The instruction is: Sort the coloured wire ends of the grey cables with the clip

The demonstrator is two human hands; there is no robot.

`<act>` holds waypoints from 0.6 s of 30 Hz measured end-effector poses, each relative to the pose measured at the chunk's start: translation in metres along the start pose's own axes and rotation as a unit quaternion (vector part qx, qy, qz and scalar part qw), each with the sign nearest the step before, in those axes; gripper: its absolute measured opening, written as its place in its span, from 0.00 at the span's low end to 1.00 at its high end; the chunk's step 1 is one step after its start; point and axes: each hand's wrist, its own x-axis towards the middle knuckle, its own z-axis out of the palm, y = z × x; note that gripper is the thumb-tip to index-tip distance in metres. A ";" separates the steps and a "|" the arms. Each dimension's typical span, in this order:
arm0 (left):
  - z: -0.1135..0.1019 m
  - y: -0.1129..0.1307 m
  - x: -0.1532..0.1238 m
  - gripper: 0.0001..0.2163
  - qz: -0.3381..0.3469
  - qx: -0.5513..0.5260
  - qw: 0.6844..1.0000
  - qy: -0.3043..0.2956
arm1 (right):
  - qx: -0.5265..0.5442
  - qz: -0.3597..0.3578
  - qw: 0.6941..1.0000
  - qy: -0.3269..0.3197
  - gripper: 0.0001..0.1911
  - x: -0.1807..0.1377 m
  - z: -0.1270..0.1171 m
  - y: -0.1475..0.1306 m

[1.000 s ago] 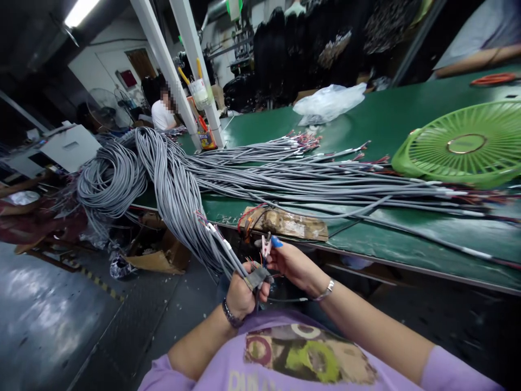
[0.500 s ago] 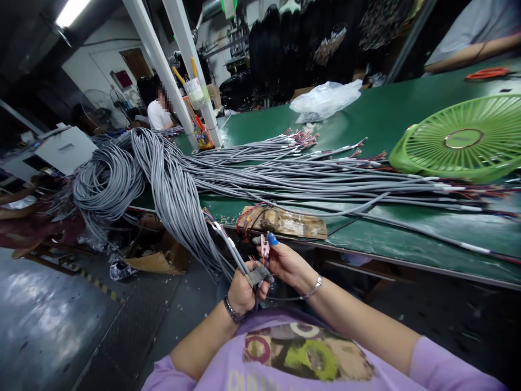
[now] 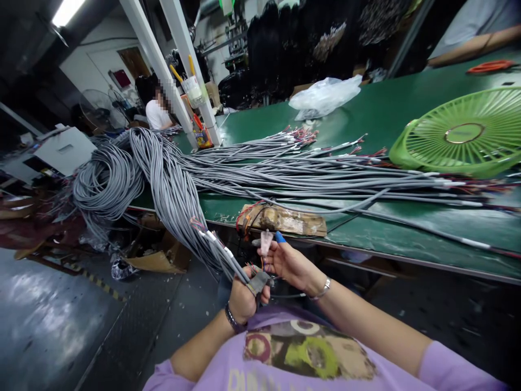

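My left hand (image 3: 243, 297) is closed around the ends of several grey cables (image 3: 222, 255), close to my chest. These cables run up into a thick grey cable bundle (image 3: 175, 190) draped over the table edge. My right hand (image 3: 291, 266) is closed on a small tool with a pale tip (image 3: 266, 242); a blue cap (image 3: 280, 237) covers one fingertip. The tool's tip stands just above the thin coloured wires that stick out of the cable ends in my left hand. A watch sits on my left wrist, a bracelet on my right.
A long green table (image 3: 366, 119) carries many grey cables (image 3: 325, 176), a green fan grille (image 3: 464, 138), a clear plastic bag (image 3: 325, 98) and a worn cardboard pad (image 3: 285, 220). Coiled cables (image 3: 106, 179) hang at the left. Another person (image 3: 157, 111) sits far back; someone's arm (image 3: 468, 46) rests top right.
Both hands stay together with little movement. The cable ends in my left hand tilted slightly and my right hand with the tool rose a bit. The camera view shifted slightly.
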 end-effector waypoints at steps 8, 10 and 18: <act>0.009 0.010 -0.001 0.17 0.012 -0.013 1.000 0.019 | -0.088 -0.089 0.991 0.053 0.18 -0.003 0.004 0.001; 0.011 0.013 0.001 0.17 0.004 -0.017 1.000 0.022 | -0.127 -0.121 0.982 0.074 0.20 -0.001 0.002 0.002; 0.016 0.015 0.008 0.16 -0.008 -0.056 0.997 0.047 | -0.033 -0.061 0.997 0.025 0.18 0.009 -0.001 0.003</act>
